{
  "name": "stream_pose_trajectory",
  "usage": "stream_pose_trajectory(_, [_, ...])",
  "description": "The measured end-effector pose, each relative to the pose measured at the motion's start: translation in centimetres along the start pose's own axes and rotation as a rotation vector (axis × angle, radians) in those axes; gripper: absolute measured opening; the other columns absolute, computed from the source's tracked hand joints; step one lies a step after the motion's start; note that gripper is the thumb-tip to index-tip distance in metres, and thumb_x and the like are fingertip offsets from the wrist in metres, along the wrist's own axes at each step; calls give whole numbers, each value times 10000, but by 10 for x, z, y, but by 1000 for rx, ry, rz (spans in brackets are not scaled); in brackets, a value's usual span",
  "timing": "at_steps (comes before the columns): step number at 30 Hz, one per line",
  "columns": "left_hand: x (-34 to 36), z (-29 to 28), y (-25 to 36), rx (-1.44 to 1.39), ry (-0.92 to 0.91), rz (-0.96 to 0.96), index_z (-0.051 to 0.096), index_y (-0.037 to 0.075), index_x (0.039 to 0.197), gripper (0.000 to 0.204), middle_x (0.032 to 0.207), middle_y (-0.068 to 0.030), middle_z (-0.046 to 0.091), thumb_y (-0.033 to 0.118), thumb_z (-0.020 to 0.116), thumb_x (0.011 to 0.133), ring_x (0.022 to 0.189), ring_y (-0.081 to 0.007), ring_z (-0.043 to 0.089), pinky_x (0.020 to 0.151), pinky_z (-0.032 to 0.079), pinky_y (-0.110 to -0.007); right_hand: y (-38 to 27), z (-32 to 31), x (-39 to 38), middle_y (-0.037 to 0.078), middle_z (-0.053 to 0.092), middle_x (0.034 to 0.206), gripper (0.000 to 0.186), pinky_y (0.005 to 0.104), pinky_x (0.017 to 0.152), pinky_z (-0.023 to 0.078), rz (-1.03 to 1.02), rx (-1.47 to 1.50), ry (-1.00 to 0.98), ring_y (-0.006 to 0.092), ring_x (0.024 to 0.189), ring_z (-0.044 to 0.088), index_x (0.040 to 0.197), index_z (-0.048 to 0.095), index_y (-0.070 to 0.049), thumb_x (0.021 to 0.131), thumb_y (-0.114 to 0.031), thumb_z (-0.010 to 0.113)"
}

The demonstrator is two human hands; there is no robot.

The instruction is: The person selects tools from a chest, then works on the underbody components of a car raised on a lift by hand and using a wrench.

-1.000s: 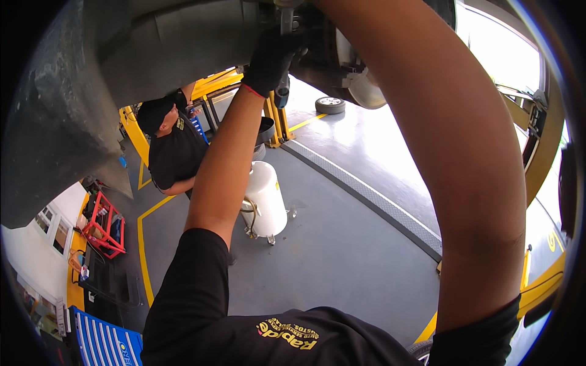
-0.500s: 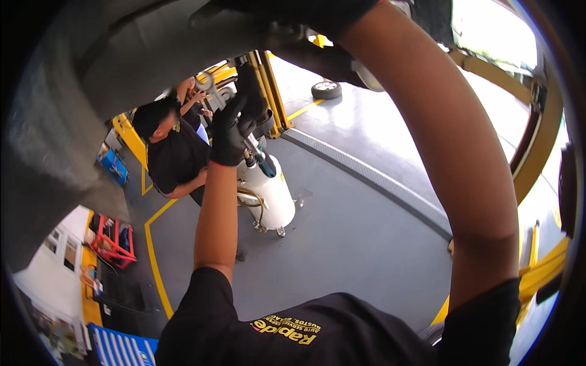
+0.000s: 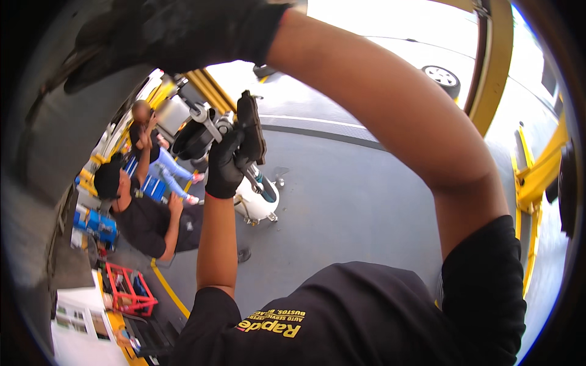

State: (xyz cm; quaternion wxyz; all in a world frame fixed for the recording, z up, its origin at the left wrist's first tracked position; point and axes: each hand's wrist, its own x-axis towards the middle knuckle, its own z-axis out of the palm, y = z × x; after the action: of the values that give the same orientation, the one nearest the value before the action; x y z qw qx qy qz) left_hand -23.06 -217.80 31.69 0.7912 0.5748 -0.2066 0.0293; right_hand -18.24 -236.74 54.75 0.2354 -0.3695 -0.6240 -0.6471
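My left hand (image 3: 224,168), in a black glove, is raised in the middle and closed around several things at once. A dark brake pad (image 3: 250,131) stands upright from it. A silver wrench (image 3: 206,119) slants up and left past the thumb side. Below the fingers hangs a tool with a teal handle (image 3: 267,188). My right hand (image 3: 177,30), also gloved in black, reaches across the top to the upper left, next to a dark, blurred surface (image 3: 30,152). Its fingers are smeared and dark, so whether they hold anything is unclear.
A white tank on casters (image 3: 247,207) stands behind my left hand. Two people are on the left, the nearer in a black cap and shirt (image 3: 143,226). Further things are a red rack (image 3: 128,290), a yellow post (image 3: 494,67) and a wheel (image 3: 441,79) on the floor.
My right hand has swung left across the top of the view. The view has turned, and the brake pad in my left hand now shows clearly. More of both people has come into sight.
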Motion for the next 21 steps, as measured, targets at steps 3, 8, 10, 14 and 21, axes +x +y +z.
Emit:
stream_pose_trajectory(3, [17, 8, -36, 232, -2, -5, 587, 57, 915, 272, 622, 13, 429, 298, 496, 1003, 508, -94, 375, 516, 348, -259, 6, 25, -15, 10, 587, 1356, 387, 357, 943, 515, -42, 60, 140, 243, 1159, 613, 1284, 622, -289, 924, -189, 522])
stream_pose_trajectory(8, [63, 36, -102, 423, -213, 205, 566, 29, 1095, 328, 868, -64, 553, 340, 518, 1004, 676, -142, 519, 599, 473, -311, -39, -47, -22, -9, 663, 1102, 372, 380, 764, 539, 310, 272, -80, 226, 1009, 639, 1121, 708, -323, 751, -286, 704])
stream_pose_trajectory(10, [90, 24, -145, 1093, -50, 679, 551, 14, 1245, 410, 1083, -108, 639, 333, 565, 986, 820, -165, 625, 643, 530, -339, -43, -83, -47, 11, 670, 1072, 400, 387, 758, 532, 317, 301, -37, 235, 1001, 640, 1099, 721, -305, 701, -295, 748])
stream_pose_trajectory(14, [161, 46, -195, 1140, -85, 753, 596, 28, 1152, 308, 774, -11, 563, 274, 604, 968, 567, -114, 510, 549, 496, -305, -13, -170, -153, 58, 651, 1167, 602, 382, 873, 511, 501, 233, -195, 254, 1088, 602, 1225, 658, -239, 644, -129, 770])
stream_pose_trajectory(21, [361, 200, -174, 171, 154, -112, 619, 85, 930, 189, 658, 14, 478, 272, 647, 925, 503, -77, 423, 470, 350, -235, 130, -323, -324, 103, 669, 917, 558, 266, 599, 523, 1358, 297, -129, 109, 706, 638, 1408, 459, -71, 867, -24, 587])
